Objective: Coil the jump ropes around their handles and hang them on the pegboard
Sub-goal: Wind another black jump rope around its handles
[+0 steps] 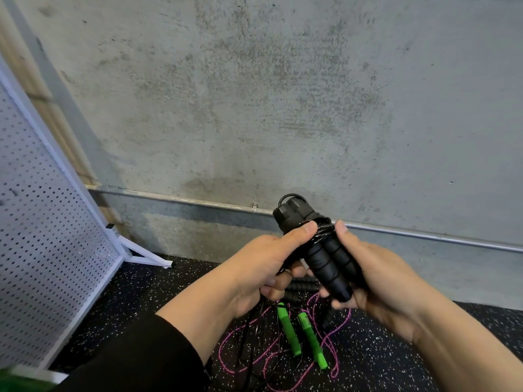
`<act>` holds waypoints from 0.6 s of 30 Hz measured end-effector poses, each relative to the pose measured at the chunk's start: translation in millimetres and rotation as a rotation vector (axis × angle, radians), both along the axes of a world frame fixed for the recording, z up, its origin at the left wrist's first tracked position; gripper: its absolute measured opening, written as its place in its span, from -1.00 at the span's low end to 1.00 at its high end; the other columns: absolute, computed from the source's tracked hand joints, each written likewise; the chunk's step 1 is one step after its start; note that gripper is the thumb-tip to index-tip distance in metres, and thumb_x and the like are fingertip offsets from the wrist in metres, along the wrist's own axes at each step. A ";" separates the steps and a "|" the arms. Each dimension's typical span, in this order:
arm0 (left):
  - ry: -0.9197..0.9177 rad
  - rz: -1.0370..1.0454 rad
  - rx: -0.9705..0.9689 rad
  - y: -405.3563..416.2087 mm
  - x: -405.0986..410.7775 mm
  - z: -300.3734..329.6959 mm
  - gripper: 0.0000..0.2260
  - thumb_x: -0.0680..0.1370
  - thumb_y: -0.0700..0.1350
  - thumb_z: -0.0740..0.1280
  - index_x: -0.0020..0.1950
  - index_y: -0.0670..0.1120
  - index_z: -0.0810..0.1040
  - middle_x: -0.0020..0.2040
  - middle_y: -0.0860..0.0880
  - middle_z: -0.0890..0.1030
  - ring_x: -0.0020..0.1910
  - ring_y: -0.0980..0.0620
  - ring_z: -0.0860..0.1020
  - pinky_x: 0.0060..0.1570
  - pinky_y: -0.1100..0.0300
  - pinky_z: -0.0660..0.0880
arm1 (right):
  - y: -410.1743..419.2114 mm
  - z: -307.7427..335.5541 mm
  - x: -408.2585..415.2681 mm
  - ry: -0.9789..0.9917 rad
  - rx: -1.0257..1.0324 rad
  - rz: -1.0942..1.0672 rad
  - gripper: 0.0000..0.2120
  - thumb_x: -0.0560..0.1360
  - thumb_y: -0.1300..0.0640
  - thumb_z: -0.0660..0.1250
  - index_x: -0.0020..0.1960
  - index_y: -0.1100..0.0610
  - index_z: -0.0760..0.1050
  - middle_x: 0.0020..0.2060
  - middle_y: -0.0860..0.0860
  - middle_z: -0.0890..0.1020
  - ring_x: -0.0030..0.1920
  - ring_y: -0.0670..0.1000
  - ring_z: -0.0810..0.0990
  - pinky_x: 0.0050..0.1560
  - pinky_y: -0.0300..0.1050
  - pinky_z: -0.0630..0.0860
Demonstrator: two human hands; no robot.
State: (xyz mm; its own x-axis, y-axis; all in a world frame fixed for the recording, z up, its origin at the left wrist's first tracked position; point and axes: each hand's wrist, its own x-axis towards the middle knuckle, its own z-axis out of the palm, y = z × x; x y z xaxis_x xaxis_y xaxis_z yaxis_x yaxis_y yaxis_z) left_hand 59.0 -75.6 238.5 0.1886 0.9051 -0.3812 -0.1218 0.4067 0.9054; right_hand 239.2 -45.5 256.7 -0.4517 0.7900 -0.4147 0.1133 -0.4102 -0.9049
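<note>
Two black handles (325,256) sit side by side in my hands, held in front of me above the floor, long axes running from near-right up to far-left, caps pointing toward the concrete wall (283,94). A few turns of thin black cord (322,232) are wound around the pair just below the caps. My right hand (376,275) cradles the handles from the right, fingers curled under their near ends, thumb pressed on the wraps. My left hand (263,267) closes on the bundle from the left, thumb laid across the cord near the caps, lower fingers curled; the loose cord seems to pass through them and drop to the floor, though the exact path is hidden. Judgement: coiling is partly done; slack remains below. The pegboard (42,236) stands at the left, leaning on its white frame, well apart from the bundle, so the left hand is the nearer one for hanging. On the speckled floor mat (424,349) directly beneath my hands lie a pink rope (240,360) with two green handles (300,335), uncoiled, and what looks like another black handle (302,285), partly hidden. Next wraps should run across the handles' long axis, fed from the left.
</note>
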 end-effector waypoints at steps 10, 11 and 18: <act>-0.127 -0.034 -0.076 3.2 0.9 -1.1 -0.35 0.42 0.51 0.25 0.17 -0.01 0.56 -0.27 0.04 0.43 -0.49 0.16 0.12 -0.59 0.33 0.10 | 15.1 -13.5 2.0 -0.390 0.659 -0.235 -0.81 0.51 -0.09 0.43 0.11 -0.15 0.61 -0.28 -0.10 0.69 -0.27 -0.16 0.62 -0.20 -0.06 0.56; -0.166 -0.029 -0.098 3.6 1.0 -1.3 -0.34 0.41 0.51 0.26 0.18 -0.01 0.54 -0.27 0.04 0.42 -0.49 0.17 0.11 -0.60 0.34 0.09 | 15.5 -13.9 3.0 -0.455 0.692 -0.219 -0.72 0.49 -0.13 0.43 0.19 -0.18 0.58 -0.23 -0.17 0.69 -0.20 -0.21 0.62 -0.15 -0.14 0.53; -0.270 0.080 -0.176 4.1 0.7 -9.0 -0.41 0.32 0.44 0.41 0.01 -0.03 0.49 -0.33 0.06 0.33 -0.55 0.20 0.12 -0.64 0.34 0.08 | 5.4 -14.8 -5.1 -0.678 0.911 0.031 -0.53 0.48 -0.20 0.41 0.33 -0.28 0.33 0.00 -0.29 0.56 -0.01 -0.17 0.54 -0.02 -0.18 0.41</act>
State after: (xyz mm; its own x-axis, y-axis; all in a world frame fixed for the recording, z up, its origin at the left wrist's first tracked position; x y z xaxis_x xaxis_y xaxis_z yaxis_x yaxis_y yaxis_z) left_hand 59.7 -71.6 229.4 0.2349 0.8460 -0.4787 -0.3855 0.5331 0.7531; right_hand 234.1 -40.2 241.9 -0.3776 0.9150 0.1420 0.6923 0.3808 -0.6129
